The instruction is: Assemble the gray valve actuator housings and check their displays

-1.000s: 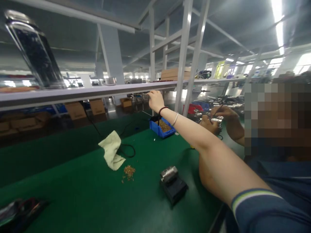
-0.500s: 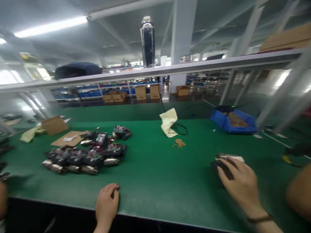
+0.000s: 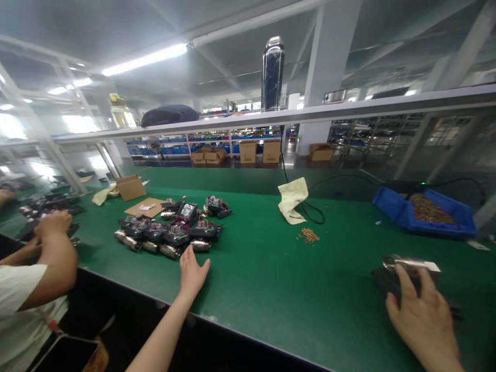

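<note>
My left hand [image 3: 192, 271] reaches over the green bench, thumb and fingers apart, with nothing in it. Its fingertips are at the near side of a cluster of black housings [image 3: 176, 232] with exposed wires and silver cylinders; whether they touch is unclear. To the right, my right hand [image 3: 424, 315] curves over a separate black housing with a silver cylinder [image 3: 411, 266]. Its fingertips lie on the cylinder and the thumb is by the near side. This unit is slightly blurred, and the hand covers part of it.
A small pile of screws [image 3: 310, 236] lies by a pale yellow cloth [image 3: 293, 200] and a black cable. At the back right stands a blue bin [image 3: 442, 227] of small brass-coloured parts. Cardboard [image 3: 145, 207] lies behind the cluster. A co-worker's arm [image 3: 58, 253] works at left.
My view has turned left, bringing a co-worker into sight. My left hand has moved forward to the cluster, its fingers spreading. My right hand stays at the separate unit, fingers more extended.
</note>
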The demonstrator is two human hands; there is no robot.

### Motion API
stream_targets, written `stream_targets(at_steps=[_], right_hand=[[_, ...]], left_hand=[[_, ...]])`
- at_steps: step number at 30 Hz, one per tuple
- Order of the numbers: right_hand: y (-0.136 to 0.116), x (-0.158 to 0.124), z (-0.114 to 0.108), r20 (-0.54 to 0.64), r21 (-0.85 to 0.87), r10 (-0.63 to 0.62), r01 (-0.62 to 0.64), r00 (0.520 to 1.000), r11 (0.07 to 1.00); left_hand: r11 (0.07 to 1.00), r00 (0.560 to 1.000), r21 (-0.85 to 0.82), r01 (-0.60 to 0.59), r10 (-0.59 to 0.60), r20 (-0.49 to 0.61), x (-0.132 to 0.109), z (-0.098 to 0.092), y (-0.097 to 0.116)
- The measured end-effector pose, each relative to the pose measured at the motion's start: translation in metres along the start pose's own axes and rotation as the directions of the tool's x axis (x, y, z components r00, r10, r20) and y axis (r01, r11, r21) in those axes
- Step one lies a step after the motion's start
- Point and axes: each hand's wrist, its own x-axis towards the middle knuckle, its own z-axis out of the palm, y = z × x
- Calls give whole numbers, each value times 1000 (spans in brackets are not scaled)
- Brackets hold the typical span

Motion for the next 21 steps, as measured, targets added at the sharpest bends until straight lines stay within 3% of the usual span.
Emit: stream_targets(at_steps=[5, 8, 10, 11, 13, 15, 17, 19, 21], right_hand=[[1, -8, -9, -55, 20, 58, -57, 997, 998], [-12, -11, -21, -190, 57, 114, -105, 975, 993], [-29, -14, -29, -214, 162, 196, -163, 957, 973], [-40, -14, -31, -165, 262, 262, -214, 951, 941], [-65, -14, -31, 106, 497, 370, -371, 923, 784], [-91, -10, -27, 504, 611, 280, -567, 817, 553], [-115, 0, -18, 769, 570, 25, -703, 638, 425], [-135, 14, -7, 857, 506, -171, -730, 487, 460], [-150, 30, 6, 870, 480, -205, -676, 449, 559]], left_hand=[[993, 993, 0, 116, -116, -4, 50, 18, 31], [985, 985, 10, 170, -170, 12, 54, 20, 37], [988, 987, 7, 154, -154, 41, 44, 17, 38], [992, 990, -2, 129, -129, 60, 34, 15, 38], [998, 993, -35, 59, -55, 102, 10, 10, 40], [997, 990, -82, -11, 22, 139, -20, 5, 44], [989, 980, -131, -66, 89, 176, -49, -1, 50], [977, 965, -177, -117, 154, 214, -75, -5, 56], [948, 939, -239, -210, 264, 222, -95, -7, 59]])
